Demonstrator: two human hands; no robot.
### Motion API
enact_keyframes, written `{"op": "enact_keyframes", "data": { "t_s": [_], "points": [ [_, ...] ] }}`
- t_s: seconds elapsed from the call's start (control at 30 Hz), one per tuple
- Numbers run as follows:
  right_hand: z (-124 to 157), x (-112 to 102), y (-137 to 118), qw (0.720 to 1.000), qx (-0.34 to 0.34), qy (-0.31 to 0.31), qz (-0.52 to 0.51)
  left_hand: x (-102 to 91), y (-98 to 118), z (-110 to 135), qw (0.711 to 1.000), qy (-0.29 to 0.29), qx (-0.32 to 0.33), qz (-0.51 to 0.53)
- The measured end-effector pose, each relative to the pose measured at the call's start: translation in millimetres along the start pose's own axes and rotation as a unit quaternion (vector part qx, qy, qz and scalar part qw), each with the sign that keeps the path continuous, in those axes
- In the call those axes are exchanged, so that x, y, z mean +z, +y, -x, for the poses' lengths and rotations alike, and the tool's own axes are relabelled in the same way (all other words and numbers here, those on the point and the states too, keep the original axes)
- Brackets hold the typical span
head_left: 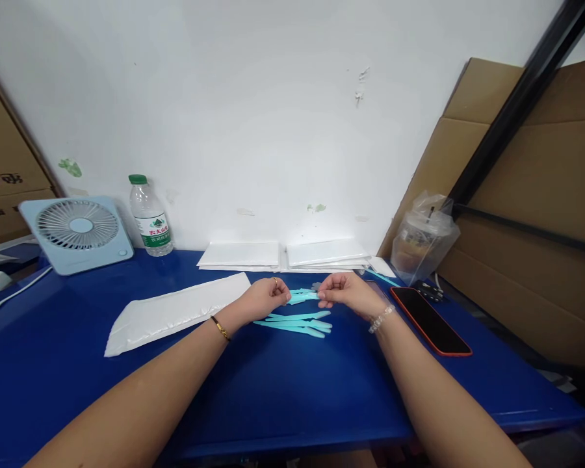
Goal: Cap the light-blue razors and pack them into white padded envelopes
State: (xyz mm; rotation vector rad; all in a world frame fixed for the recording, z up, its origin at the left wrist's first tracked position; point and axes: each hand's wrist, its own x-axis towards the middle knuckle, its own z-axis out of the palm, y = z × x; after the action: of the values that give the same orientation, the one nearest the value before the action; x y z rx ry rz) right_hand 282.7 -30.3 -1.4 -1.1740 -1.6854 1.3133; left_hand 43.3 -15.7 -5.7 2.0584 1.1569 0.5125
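Forearms came up from the bottom corners of the frame and converged at its middle over a blue table (283,396). Left hand (266,298), with a ring and a gold bangle, and right hand (344,292), with a bead bracelet, were both closed in a pinch on one teal strip (303,296), each gripping an end. That strip spanned the small gap between the two hands, its long axis running left to right across the frame, held slightly above the tabletop. Neither hand was nearer to it than the other; both were clamped on it.

Just below the hands, toward the camera, lay a small bunch of loose strips (297,323) flat on the table, also lying left to right, touching or overlapping one another. They sat between the two wrists, slightly closer to the left one.

A white mailer (175,312) lay at the left of centre, angled toward the left hand. More stacked mailers (283,255) rested against the wall behind. A phone (431,320) lay just right of the right wrist, with a bagged cup (423,244) behind it. A fan (78,233) and a bottle (150,218) stood at the left.
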Motion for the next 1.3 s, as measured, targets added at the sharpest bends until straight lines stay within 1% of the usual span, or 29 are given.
{"op": "enact_keyframes", "data": {
  "t_s": [0.03, 0.07, 0.1, 0.13, 0.2, 0.23, 0.27, 0.37, 0.47, 0.5, 0.57, 0.63, 0.7, 0.8, 0.9, 1.07, 1.17, 1.3],
  "points": [
    [0, -3, 1, 0.999, 0.01, -0.007, 0.034, 0.3, -1, 0, 1.0, -0.004, 0.008, -0.03],
    [1, -8, 2, 0.997, 0.016, 0.003, 0.081, 0.2, -1, 1, 0.997, 0.003, 0.02, -0.073],
    [1, -13, 4, 0.99, 0.016, 0.032, 0.14, -0.2, -2, 1, 0.991, 0.022, 0.036, -0.125],
    [1, -18, 6, 0.976, 0.011, 0.079, 0.204, -0.9, -2, 1, 0.981, 0.047, 0.052, -0.18],
    [1, -28, 10, 0.931, -0.001, 0.173, 0.32, -2.6, -2, 2, 0.957, 0.081, 0.079, -0.265],
    [1, -31, 11, 0.912, -0.002, 0.193, 0.361, -3.5, -2, 2, 0.949, 0.084, 0.085, -0.291],
    [1, -32, 12, 0.901, 0.0, 0.193, 0.389, -4.2, -2, 2, 0.944, 0.081, 0.087, -0.308],
    [3, -28, 8, 0.891, 0.002, 0.141, 0.431, -5.1, -2, 1, 0.936, 0.07, 0.099, -0.332],
    [5, -21, 5, 0.88, -0.01, 0.118, 0.459, -4.6, -2, 1, 0.927, 0.069, 0.125, -0.348],
    [5, -19, 5, 0.881, -0.019, 0.106, 0.46, -4.2, -2, 1, 0.924, 0.069, 0.133, -0.352],
    [3, -17, 7, 0.888, -0.053, 0.074, 0.45, -3.0, -1, 1, 0.919, 0.071, 0.146, -0.358],
    [1, -14, 10, 0.894, -0.105, 0.041, 0.434, -1.3, -2, 1, 0.917, 0.072, 0.155, -0.361],
    [-1, -10, 12, 0.891, -0.149, 0.021, 0.428, 0.7, -2, 1, 0.916, 0.071, 0.163, -0.36],
    [-3, -3, 10, 0.889, -0.178, 0.007, 0.421, 3.3, -2, 0, 0.916, 0.071, 0.168, -0.357],
    [-3, 1, 8, 0.891, -0.186, 0.0, 0.415, 4.1, -1, 0, 0.918, 0.067, 0.169, -0.353],
    [-3, 6, 6, 0.882, -0.192, -0.001, 0.431, 3.9, -1, 0, 0.927, 0.063, 0.171, -0.329],
    [-3, 12, 5, 0.884, -0.196, -0.009, 0.425, 6.0, 0, -1, 0.941, 0.045, 0.158, -0.298],
    [-2, 14, 3, 0.894, -0.197, -0.045, 0.4, 8.5, 2, 0, 0.951, 0.015, 0.166, -0.262]
  ]
}}
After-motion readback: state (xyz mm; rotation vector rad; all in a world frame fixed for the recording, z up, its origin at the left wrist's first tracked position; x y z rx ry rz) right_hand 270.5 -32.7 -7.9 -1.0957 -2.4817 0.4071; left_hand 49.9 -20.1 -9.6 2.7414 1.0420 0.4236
